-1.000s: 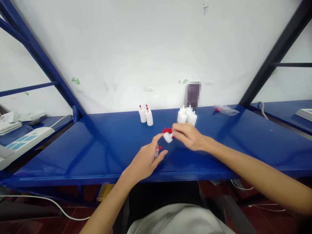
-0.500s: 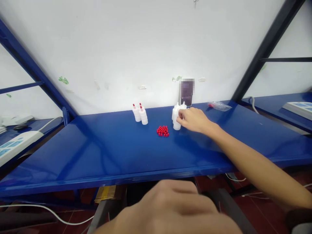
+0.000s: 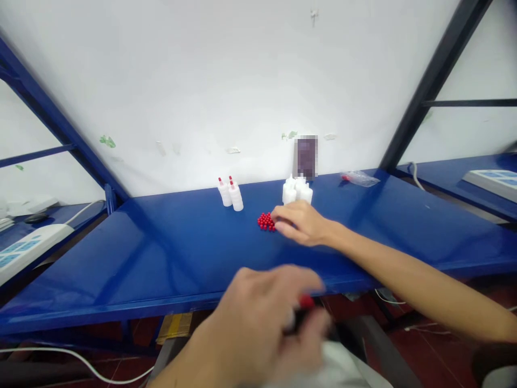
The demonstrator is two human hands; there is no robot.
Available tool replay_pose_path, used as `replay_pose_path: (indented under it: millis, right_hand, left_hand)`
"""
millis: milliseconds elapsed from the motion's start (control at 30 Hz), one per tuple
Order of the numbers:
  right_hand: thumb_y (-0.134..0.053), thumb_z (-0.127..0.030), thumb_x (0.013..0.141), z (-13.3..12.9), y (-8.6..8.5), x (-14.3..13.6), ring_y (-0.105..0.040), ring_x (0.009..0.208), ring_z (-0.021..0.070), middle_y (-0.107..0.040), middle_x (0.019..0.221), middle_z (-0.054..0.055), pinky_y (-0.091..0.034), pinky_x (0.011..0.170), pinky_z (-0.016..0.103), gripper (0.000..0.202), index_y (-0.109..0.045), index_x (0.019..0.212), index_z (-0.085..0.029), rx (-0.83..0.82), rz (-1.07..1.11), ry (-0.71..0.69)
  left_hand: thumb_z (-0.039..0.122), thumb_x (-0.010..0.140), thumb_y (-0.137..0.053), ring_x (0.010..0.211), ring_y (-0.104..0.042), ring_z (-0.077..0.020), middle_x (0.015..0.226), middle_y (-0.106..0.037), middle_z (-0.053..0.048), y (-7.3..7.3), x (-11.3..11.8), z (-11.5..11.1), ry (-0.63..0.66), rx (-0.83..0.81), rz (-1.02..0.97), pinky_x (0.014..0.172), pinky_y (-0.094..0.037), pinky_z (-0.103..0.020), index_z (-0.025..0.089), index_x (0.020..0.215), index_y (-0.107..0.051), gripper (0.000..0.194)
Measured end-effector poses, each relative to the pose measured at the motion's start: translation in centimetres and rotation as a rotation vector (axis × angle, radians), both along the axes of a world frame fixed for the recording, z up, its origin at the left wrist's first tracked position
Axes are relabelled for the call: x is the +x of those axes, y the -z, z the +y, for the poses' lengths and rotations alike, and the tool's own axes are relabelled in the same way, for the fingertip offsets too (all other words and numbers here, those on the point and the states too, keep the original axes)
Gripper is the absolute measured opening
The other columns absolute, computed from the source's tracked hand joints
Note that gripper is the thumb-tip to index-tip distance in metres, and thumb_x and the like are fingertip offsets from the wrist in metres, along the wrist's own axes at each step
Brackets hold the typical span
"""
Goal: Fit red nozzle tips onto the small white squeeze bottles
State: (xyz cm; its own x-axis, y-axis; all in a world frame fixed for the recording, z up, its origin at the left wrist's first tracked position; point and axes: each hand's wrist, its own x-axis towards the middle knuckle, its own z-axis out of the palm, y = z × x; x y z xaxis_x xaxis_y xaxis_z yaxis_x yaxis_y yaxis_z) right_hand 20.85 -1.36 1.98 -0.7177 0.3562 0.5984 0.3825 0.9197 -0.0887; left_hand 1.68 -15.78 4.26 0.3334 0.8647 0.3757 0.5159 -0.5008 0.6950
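My right hand reaches over the table to the right edge of a pile of small red caps. Its thumb and forefinger are slightly apart at the caps, with no held object visible. Close to the camera, my left hand is blurred, its fingers bent around a small white thing with a red end whose full shape is hidden. White squeeze bottles with bare nozzles stand behind my right hand. To the left, three white squeeze bottles with red tips stand upright together.
On the blue table, a clear plastic bag with something red lies at the back right. A dark pixelated panel leans at the wall. White power strips lie on the side shelves.
My right hand has moved from the bare-nozzle bottles left and nearer, to the red caps. My left hand has turned and risen slightly, showing a red-and-white thing in it.
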Motion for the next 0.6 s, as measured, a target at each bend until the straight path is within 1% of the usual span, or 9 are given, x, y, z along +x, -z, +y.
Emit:
replay_pose_path:
  millis: [33, 67, 133, 200, 233, 300, 400, 467, 600]
  right_hand:
    - [-0.031, -0.041, 0.101, -0.3, 0.3, -0.5, -0.053, 0.060, 0.0142, -0.061, 0.070, 0.003, -0.038, 0.061, 0.026, 0.037, -0.057, 0.091, -0.016, 0.035, 0.006, -0.071]
    - [-0.031, -0.044, 0.101, -0.6, 0.6, -1.0, -0.053, 0.061, 0.0146, -0.061, 0.072, 0.003, -0.038, 0.061, 0.027, 0.038, -0.056, 0.093, -0.016, 0.071, -0.004, -0.113]
    - [-0.034, -0.044, 0.101, -1.1, 1.2, -2.0, -0.053, 0.064, 0.0151, -0.062, 0.078, 0.004, -0.038, 0.061, 0.028, 0.036, -0.055, 0.097, -0.016, 0.132, -0.105, -0.131]
    - [-0.034, -0.038, 0.102, -1.4, 1.6, -2.8, -0.053, 0.064, 0.0153, -0.063, 0.081, 0.004, -0.037, 0.060, 0.028, 0.031, -0.055, 0.097, -0.017, 0.197, -0.224, -0.126]
    - [-0.032, -0.034, 0.103, -1.5, 1.7, -3.1, -0.053, 0.064, 0.0156, -0.063, 0.081, 0.004, -0.036, 0.060, 0.029, 0.030, -0.055, 0.096, -0.017, 0.227, -0.261, -0.129]
    - [-0.028, -0.029, 0.104, -1.8, 1.9, -3.5, -0.052, 0.065, 0.0160, -0.063, 0.081, 0.005, -0.037, 0.059, 0.029, 0.032, -0.055, 0.093, -0.017, 0.227, -0.287, -0.136]
    - [-0.027, -0.028, 0.103, -2.3, 2.1, -3.6, -0.051, 0.063, 0.0149, -0.063, 0.081, 0.005, -0.038, 0.059, 0.028, 0.031, -0.053, 0.090, -0.017, 0.063, -0.277, -0.129]
    - [-0.029, -0.026, 0.102, -2.5, 2.3, -3.7, -0.050, 0.061, 0.0137, -0.063, 0.081, 0.004, -0.039, 0.058, 0.026, 0.027, -0.052, 0.090, -0.017, -0.061, -0.273, -0.123]
    - [-0.030, -0.024, 0.100, -2.7, 3.1, -4.2, -0.046, 0.056, 0.0126, -0.060, 0.072, 0.003, -0.036, 0.056, 0.027, 0.027, -0.049, 0.081, -0.019, -0.199, -0.205, -0.153]
  left_hand:
    - [0.035, 0.089, -0.052, 0.049, -0.044, -0.0127, 0.059, -0.052, 0.004, 0.8, -0.4, 1.2, 0.053, 0.008, 0.027, 0.050, -0.042, -0.025, 0.021, 0.096, -0.059, 0.017]
    - [0.033, 0.091, -0.051, 0.049, -0.043, -0.0117, 0.060, -0.052, 0.005, 1.7, -0.9, 2.5, 0.078, 0.005, 0.043, 0.051, -0.039, -0.024, 0.021, 0.100, -0.052, 0.016]
    - [0.032, 0.098, -0.040, 0.050, -0.041, -0.0109, 0.063, -0.050, 0.006, 3.3, -2.1, 4.7, 0.073, -0.043, 0.025, 0.053, -0.034, -0.023, 0.021, 0.105, -0.041, 0.013]
    - [0.036, 0.102, -0.031, 0.053, -0.041, -0.0110, 0.063, -0.048, 0.007, 4.6, -2.9, 6.0, 0.048, -0.109, -0.078, 0.055, -0.034, -0.023, 0.022, 0.106, -0.036, 0.015]
    - [0.038, 0.103, -0.028, 0.053, -0.041, -0.0108, 0.063, -0.047, 0.007, 5.0, -3.2, 6.3, 0.055, -0.156, -0.114, 0.055, -0.034, -0.023, 0.023, 0.107, -0.035, 0.017]
    - [0.040, 0.104, -0.026, 0.054, -0.039, -0.0103, 0.063, -0.045, 0.008, 5.4, -3.4, 6.5, 0.088, -0.247, -0.178, 0.055, -0.034, -0.022, 0.023, 0.107, -0.034, 0.018]
    - [0.037, 0.104, -0.025, 0.053, -0.038, -0.0095, 0.062, -0.042, 0.009, 5.1, -3.3, 6.4, 0.138, -0.312, -0.223, 0.055, -0.034, -0.021, 0.024, 0.106, -0.034, 0.016]
    - [0.033, 0.104, -0.025, 0.053, -0.039, -0.0095, 0.062, -0.042, 0.009, 4.9, -3.3, 6.4, 0.148, -0.299, -0.196, 0.057, -0.035, -0.021, 0.023, 0.110, -0.034, 0.015]
    - [0.025, 0.103, -0.025, 0.054, -0.041, -0.0107, 0.062, -0.045, 0.008, 5.2, -3.2, 6.6, 0.162, -0.198, -0.095, 0.057, -0.034, -0.022, 0.022, 0.125, -0.033, 0.024]
